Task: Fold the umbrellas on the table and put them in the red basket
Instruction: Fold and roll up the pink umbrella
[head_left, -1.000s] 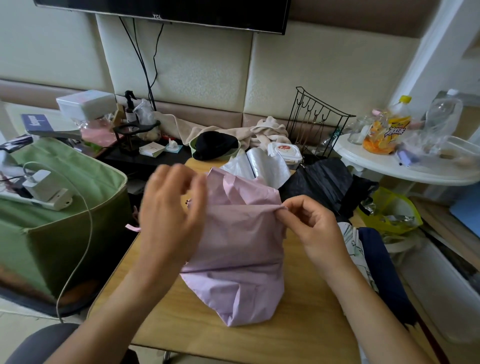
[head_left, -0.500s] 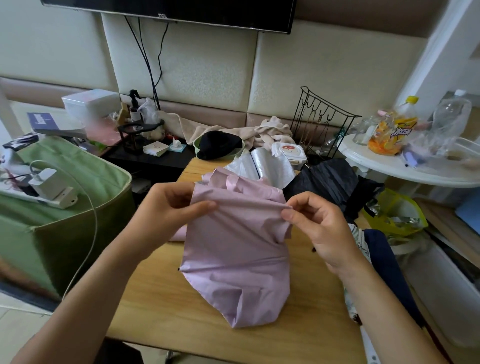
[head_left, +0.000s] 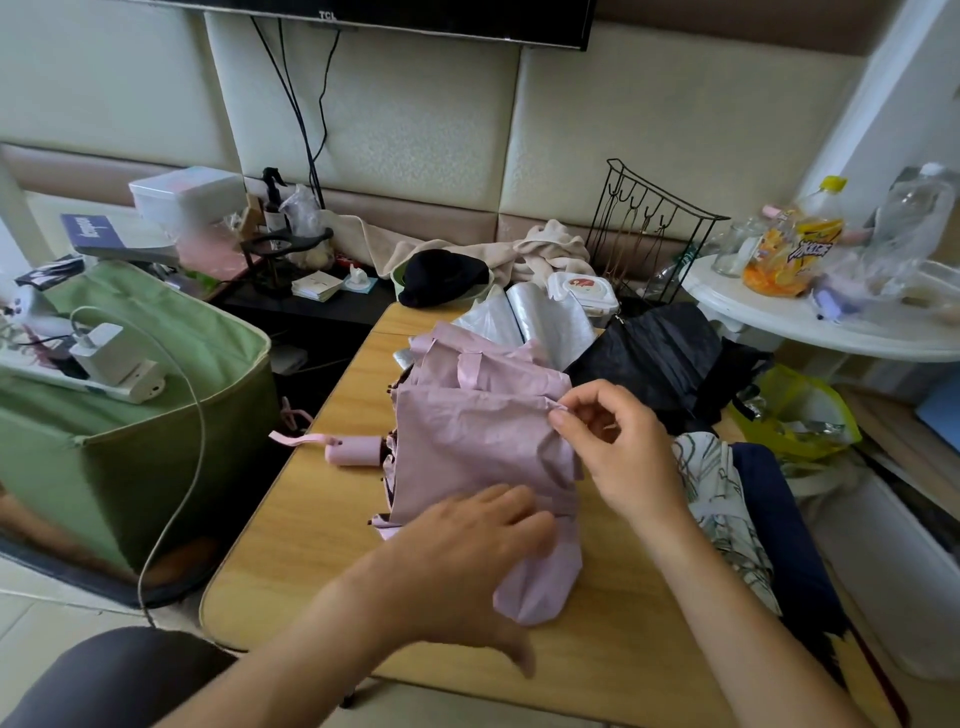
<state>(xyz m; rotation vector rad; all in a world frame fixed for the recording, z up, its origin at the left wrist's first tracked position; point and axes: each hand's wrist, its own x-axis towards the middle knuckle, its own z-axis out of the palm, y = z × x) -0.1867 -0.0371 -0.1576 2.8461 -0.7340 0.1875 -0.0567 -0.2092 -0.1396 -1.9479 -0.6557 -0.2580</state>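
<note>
The pink umbrella (head_left: 483, 447) lies collapsed on the wooden table (head_left: 291, 551), its handle (head_left: 354, 451) jutting left toward the table's near-left edge, canopy panels bunched toward the right. Half a second ago the left hand (head_left: 467, 566) pinched the canopy's upper hem; now it has dropped low and lies with fingers spread and straight across the lower folds, pressing them flat. The right hand (head_left: 618, 447) keeps its thumb-and-forefinger pinch on the upper right hem. That reads as the pleats being smoothed before rolling, so folding is only partway done.

Left of the table stands a green fabric bin (head_left: 130, 415) with a charger cable hanging over it, close to the handle, which leaves little slack that way. Behind the pink canopy sit a silver umbrella (head_left: 540, 322) and a black umbrella (head_left: 660, 353), crowding the far edge. At the right edge a patterned umbrella (head_left: 722, 499) seems to overhang, though blur makes that uncertain. No red basket is in view. Bare tabletop lies mostly near and left.
</note>
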